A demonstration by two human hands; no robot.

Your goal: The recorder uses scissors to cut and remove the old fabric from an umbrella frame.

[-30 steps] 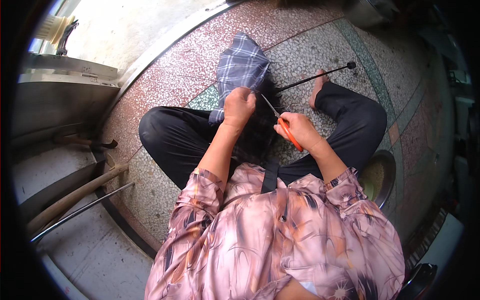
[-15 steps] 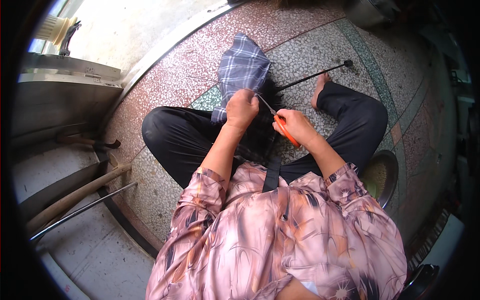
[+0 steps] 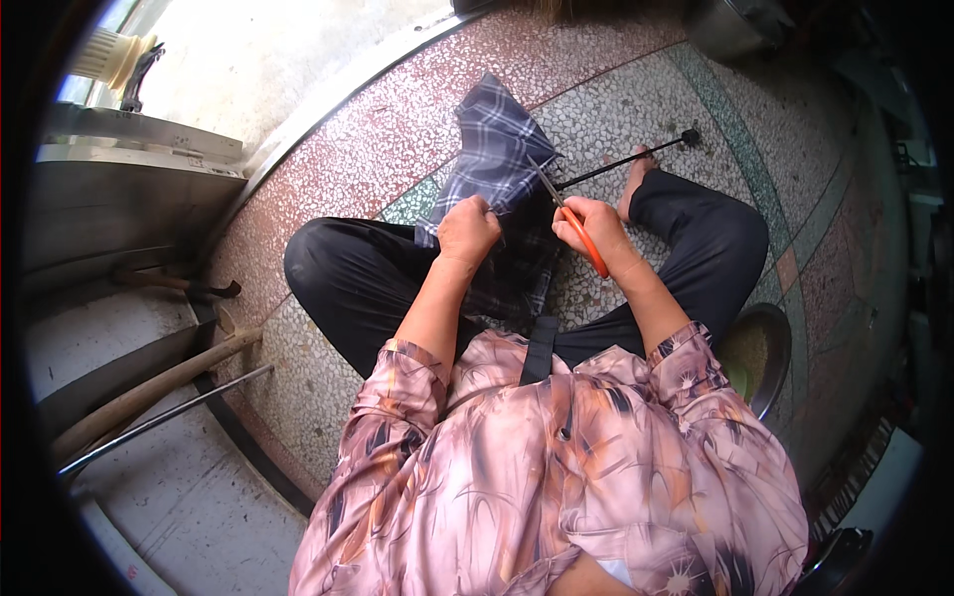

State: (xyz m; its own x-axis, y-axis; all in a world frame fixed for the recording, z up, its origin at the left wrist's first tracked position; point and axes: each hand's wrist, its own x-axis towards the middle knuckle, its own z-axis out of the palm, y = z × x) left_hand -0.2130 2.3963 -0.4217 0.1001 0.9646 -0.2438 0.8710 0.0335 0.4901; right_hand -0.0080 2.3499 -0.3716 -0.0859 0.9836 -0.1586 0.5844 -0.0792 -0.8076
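My left hand [image 3: 469, 230] is closed, pinching the edge of a dark blue-grey plaid cloth [image 3: 497, 139] with white lines. The cloth spreads over the floor between my knees, and darker folds lie nearer to me. In my right hand [image 3: 594, 228] is a pair of scissors [image 3: 586, 241] with orange handles. The blades point away from me, slightly apart, with their tips over the cloth's right side. From under the cloth a thin black rod [image 3: 624, 161] with a dark knob at its end runs to the far right. How rod and cloth join is hidden.
I sit on a speckled terrazzo floor [image 3: 397, 109]. To my left stand metal panels, a wooden pole [image 3: 159, 390], a thin metal rod [image 3: 169, 419] and a hook-ended tool [image 3: 189, 283]. A round basin [image 3: 780, 348] sits beside my right knee; a metal pot [image 3: 735, 28] stands far right.
My left hand has drawn back toward me and slightly left. The scissors have turned more upright, their blades spread a little, away from the left hand. The cloth's far end has shifted right.
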